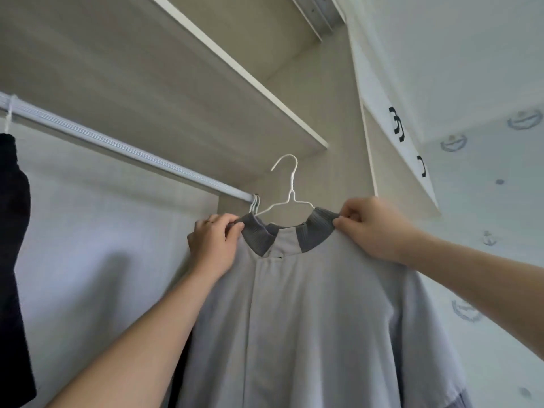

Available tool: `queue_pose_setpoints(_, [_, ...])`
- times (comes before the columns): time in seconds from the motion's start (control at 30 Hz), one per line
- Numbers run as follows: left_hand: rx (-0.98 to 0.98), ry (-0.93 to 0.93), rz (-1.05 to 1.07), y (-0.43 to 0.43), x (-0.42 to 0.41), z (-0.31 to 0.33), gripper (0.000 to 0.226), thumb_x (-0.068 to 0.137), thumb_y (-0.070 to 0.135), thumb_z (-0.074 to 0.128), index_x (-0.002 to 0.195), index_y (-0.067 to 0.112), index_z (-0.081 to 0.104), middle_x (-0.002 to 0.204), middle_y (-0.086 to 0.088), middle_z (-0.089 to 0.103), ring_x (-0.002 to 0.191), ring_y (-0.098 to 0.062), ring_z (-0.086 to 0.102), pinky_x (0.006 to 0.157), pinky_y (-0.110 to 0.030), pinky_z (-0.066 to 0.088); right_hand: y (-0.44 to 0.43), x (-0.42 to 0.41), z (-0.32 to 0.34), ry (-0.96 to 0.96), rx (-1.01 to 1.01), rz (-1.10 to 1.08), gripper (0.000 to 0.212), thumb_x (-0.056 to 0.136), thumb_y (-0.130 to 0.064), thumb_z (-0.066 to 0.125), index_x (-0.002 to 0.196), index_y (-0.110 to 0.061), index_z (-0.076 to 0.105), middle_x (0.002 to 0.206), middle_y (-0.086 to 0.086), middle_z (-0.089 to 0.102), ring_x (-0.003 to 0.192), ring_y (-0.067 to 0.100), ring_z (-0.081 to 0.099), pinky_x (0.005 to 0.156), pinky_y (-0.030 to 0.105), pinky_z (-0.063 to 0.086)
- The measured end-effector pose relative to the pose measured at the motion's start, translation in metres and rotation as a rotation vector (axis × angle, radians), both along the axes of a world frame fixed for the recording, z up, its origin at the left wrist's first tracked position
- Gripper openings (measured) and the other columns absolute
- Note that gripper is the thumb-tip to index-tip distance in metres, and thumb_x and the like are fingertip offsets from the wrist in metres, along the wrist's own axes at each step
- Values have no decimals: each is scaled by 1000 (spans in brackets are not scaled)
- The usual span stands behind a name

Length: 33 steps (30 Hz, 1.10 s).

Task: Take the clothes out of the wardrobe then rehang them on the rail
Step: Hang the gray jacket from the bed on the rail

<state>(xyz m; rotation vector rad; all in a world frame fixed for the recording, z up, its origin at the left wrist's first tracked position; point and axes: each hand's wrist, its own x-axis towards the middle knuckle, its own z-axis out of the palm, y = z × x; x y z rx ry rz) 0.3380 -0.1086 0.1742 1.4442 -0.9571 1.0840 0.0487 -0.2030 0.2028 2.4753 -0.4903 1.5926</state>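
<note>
A light grey shirt (309,304) with a darker ribbed collar hangs on a white wire hanger (287,189) in front of me. The hanger's hook is free in the air, just right of the end of the white rail (123,148). My left hand (213,245) pinches the left side of the collar. At the collar's right side, my right hand (374,228) pinches the fabric at the shoulder. Both arms reach upward.
A dark garment (13,260) hangs from the rail at the far left. Other white hanger hooks (254,203) sit at the rail's right end. A wooden shelf (206,92) runs above the rail. An open wardrobe door (397,148) with black handles stands to the right.
</note>
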Motion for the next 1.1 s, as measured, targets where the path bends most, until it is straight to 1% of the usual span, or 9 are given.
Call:
queue_pose_setpoints(0.1, [-46, 143, 0, 3, 27, 13, 24, 100, 39, 49, 111, 29, 68, 122, 1, 63, 120, -31, 46, 96, -43, 40, 4, 49, 17, -48, 42, 64, 15, 91, -27, 61, 80, -18, 65, 73, -9, 58, 77, 19, 54, 57, 25, 34])
queue_pose_setpoints(0.2, [-102, 196, -175, 10, 41, 20, 47, 99, 55, 30, 108, 23, 64, 122, -2, 63, 119, -30, 51, 98, -43, 41, 11, 94, 29, -69, 74, 128, 17, 91, -26, 62, 81, -13, 65, 72, -5, 58, 78, 22, 55, 55, 25, 34])
queue_pose_setpoints(0.27, [-53, 193, -206, 15, 49, 22, 73, 86, 74, 21, 125, 22, 55, 136, -3, 56, 129, -28, 47, 108, -48, 36, 18, 123, 36, -78, 92, 180, 20, 91, -25, 62, 81, -8, 66, 74, 2, 62, 80, 26, 58, 53, 22, 34])
queue_pose_setpoints(0.33, [-20, 202, -167, 16, 60, 25, 89, 83, 81, 33, 150, 23, 37, 158, -5, 34, 146, -29, 28, 118, -48, 23, 25, 150, 42, -85, 102, 215, 24, 90, -24, 62, 83, -3, 68, 81, 11, 67, 83, 31, 61, 53, 25, 35])
queue_pose_setpoints(0.37, [-23, 206, -158, 16, 68, 27, 92, 85, 79, 42, 154, 20, 29, 162, -7, 26, 149, -29, 21, 120, -47, 19, 28, 163, 45, -91, 108, 229, 25, 89, -24, 62, 84, -1, 68, 83, 13, 67, 82, 33, 60, 52, 25, 36])
queue_pose_setpoints(0.5, [-69, 214, -147, 15, 101, 36, 90, 82, 70, 58, 145, 8, 36, 151, -16, 36, 143, -34, 28, 115, -49, 26, 35, 211, 54, -109, 159, 266, 24, 89, -23, 60, 86, 0, 66, 77, 10, 62, 71, 27, 53, 48, 21, 33])
queue_pose_setpoints(0.7, [-51, 245, -152, 10, 149, 44, 84, 86, 69, 54, 140, 6, 41, 148, -16, 39, 142, -34, 30, 115, -48, 26, 35, 261, 64, -108, 201, 264, 21, 89, -25, 61, 92, -4, 65, 84, 11, 61, 81, 30, 57, 61, 27, 36])
queue_pose_setpoints(0.87, [-26, 243, -207, 1, 176, 34, 82, 86, 67, 55, 138, 5, 41, 146, -19, 39, 139, -36, 34, 113, -51, 30, 27, 282, 60, -75, 222, 256, 27, 88, -24, 62, 92, 2, 68, 75, 11, 60, 70, 26, 52, 48, 22, 33])
queue_pose_setpoints(1.1, [-17, 204, -237, -21, 198, 17, 85, 83, 69, 55, 135, 3, 36, 144, -23, 39, 135, -41, 36, 109, -57, 34, 6, 295, 45, -38, 255, 279, 30, 88, -25, 63, 91, 5, 67, 69, 7, 56, 66, 24, 51, 54, 25, 38])
